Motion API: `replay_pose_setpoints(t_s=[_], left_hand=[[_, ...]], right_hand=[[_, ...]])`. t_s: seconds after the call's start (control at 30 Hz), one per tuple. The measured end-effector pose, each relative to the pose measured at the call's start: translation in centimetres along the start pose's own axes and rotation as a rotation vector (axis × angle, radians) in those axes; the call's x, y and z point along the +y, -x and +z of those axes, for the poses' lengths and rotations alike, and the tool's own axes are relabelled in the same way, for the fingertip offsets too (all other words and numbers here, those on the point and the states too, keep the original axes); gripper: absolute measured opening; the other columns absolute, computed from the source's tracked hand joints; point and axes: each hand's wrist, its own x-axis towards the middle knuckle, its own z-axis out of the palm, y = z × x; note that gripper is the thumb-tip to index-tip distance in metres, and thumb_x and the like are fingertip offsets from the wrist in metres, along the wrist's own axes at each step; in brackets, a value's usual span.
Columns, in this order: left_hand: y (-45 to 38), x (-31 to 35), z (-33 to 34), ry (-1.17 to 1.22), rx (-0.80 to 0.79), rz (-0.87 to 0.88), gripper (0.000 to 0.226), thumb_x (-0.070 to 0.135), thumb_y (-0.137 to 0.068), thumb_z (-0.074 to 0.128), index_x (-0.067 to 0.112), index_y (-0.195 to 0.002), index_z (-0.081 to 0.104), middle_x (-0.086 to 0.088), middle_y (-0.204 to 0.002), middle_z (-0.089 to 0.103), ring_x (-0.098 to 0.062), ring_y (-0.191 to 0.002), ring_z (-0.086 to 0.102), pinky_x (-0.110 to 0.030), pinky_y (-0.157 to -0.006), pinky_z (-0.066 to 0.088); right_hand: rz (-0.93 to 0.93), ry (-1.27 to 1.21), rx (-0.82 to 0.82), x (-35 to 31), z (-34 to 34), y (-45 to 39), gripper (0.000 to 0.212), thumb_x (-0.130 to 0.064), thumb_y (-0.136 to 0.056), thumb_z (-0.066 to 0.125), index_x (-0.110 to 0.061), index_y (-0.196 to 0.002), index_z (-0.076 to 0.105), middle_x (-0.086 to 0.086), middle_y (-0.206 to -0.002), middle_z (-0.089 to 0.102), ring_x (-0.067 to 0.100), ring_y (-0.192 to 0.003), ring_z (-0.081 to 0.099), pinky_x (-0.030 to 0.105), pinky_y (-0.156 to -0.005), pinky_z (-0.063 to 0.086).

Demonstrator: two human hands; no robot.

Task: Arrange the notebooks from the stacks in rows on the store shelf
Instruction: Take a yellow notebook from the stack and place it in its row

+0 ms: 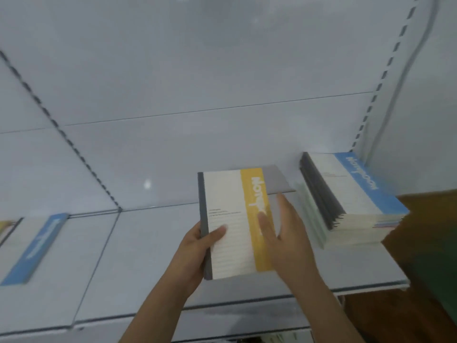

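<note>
While your left hand (197, 246) grips the yellow notebook (235, 224) and your right hand (284, 231) lies flat on it, only the blue notebook (37, 246) at nine o'clock is placed, and the stack (358, 194) at three o'clock waits.

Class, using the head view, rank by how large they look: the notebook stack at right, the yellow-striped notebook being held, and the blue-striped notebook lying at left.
1. Notebook stack.
2. Yellow-striped notebook, though nearness enlarges it.
3. Blue-striped notebook, partly cut off by the frame, so unsure.
</note>
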Motion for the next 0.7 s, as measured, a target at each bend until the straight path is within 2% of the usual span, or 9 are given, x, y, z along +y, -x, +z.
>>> replay_pose_setpoints(t_s=[0.03,0.1,0.17,0.23,0.3,0.4,0.5,0.57,0.7], left_hand=[[0.8,-0.1,-1.1,-0.019,0.002,0.000,0.029,0.018,-0.093,0.063,0.018,-0.122,0.065,-0.004,-0.116,0.073,-0.023,-0.105,0.071,-0.040,-0.089,0.055],[2.3,-0.1,-3.3,-0.033,0.014,-0.024,0.027,0.020,-0.095,0.061,0.018,-0.122,0.065,-0.005,-0.115,0.074,-0.024,-0.105,0.071,-0.041,-0.088,0.056],[3.8,-0.3,-6.1,-0.022,0.044,-0.041,0.027,0.018,-0.096,0.060,0.016,-0.123,0.065,-0.005,-0.114,0.074,-0.025,-0.104,0.072,-0.041,-0.088,0.056],[5.2,-0.2,-9.5,-0.011,0.090,-0.043,0.025,0.018,-0.097,0.058,0.017,-0.122,0.065,-0.005,-0.112,0.075,-0.025,-0.102,0.072,-0.039,-0.086,0.056],[6.9,-0.2,-13.5,-0.018,0.124,-0.028,0.023,0.019,-0.099,0.055,0.018,-0.120,0.066,-0.005,-0.111,0.075,-0.022,-0.099,0.072,-0.035,-0.080,0.055],[10.0,-0.6,-20.0,-0.044,0.192,0.008,0.023,0.015,-0.101,0.049,0.015,-0.118,0.064,-0.011,-0.110,0.073,-0.021,-0.092,0.070,-0.035,-0.075,0.053],[14.0,-1.5,-26.8,-0.081,0.256,0.039,0.025,0.012,-0.105,0.042,0.016,-0.119,0.062,-0.013,-0.103,0.073,-0.026,-0.086,0.072,-0.037,-0.068,0.056],[16.2,-2.1,-31.0,-0.149,0.299,0.080,0.028,0.014,-0.106,0.038,0.023,-0.122,0.060,-0.009,-0.099,0.075,-0.028,-0.085,0.073,-0.032,-0.061,0.051],[20.6,-2.4,-38.1,-0.191,0.393,0.133,0.032,0.013,-0.106,0.041,0.029,-0.124,0.061,-0.005,-0.085,0.070,-0.019,-0.067,0.066,-0.027,-0.053,0.045]], right_hand=[[0.094,-0.151,-0.087,-0.7,0.5,-0.4,0.076,-0.068,-0.092,0.036,-0.025,-0.154,0.028,-0.009,-0.152,0.040,0.012,-0.136,0.042,0.035,-0.112,0.036],[0.223,-0.354,-0.199,-2.7,2.1,-0.6,0.067,-0.064,-0.089,0.044,-0.031,-0.147,0.038,-0.011,-0.139,0.053,0.012,-0.126,0.053,0.034,-0.103,0.044],[0.289,-0.440,-0.251,-4.8,4.8,0.1,0.032,-0.051,-0.098,0.048,-0.030,-0.120,0.058,0.000,-0.120,0.066,0.021,-0.114,0.061,0.040,-0.098,0.050],[0.365,-0.498,-0.293,-6.8,7.8,1.1,0.026,-0.036,-0.103,0.044,-0.017,-0.101,0.061,0.018,-0.116,0.064,0.035,-0.110,0.060,0.049,-0.096,0.049],[0.392,-0.524,-0.326,-9.0,10.7,2.2,0.027,-0.031,-0.104,0.042,-0.010,-0.101,0.059,0.025,-0.119,0.060,0.044,-0.111,0.056,0.056,-0.095,0.047],[0.383,-0.569,-0.326,-13.3,15.3,4.1,0.027,-0.030,-0.104,0.042,-0.017,-0.091,0.060,0.027,-0.117,0.058,0.047,-0.105,0.060,0.056,-0.094,0.047],[0.353,-0.616,-0.345,-17.5,20.6,7.0,0.028,-0.033,-0.104,0.043,-0.014,-0.100,0.063,0.029,-0.093,0.058,0.028,-0.080,0.059,0.045,-0.081,0.052],[0.339,-0.650,-0.376,-20.1,24.3,9.0,0.027,-0.032,-0.104,0.042,-0.019,-0.095,0.064,0.021,-0.088,0.059,0.024,-0.080,0.059,0.041,-0.079,0.050],[0.337,-0.639,-0.441,-24.3,31.0,13.3,0.024,-0.036,-0.103,0.042,-0.026,-0.094,0.062,0.007,-0.103,0.069,0.027,-0.095,0.066,0.050,-0.093,0.052]])
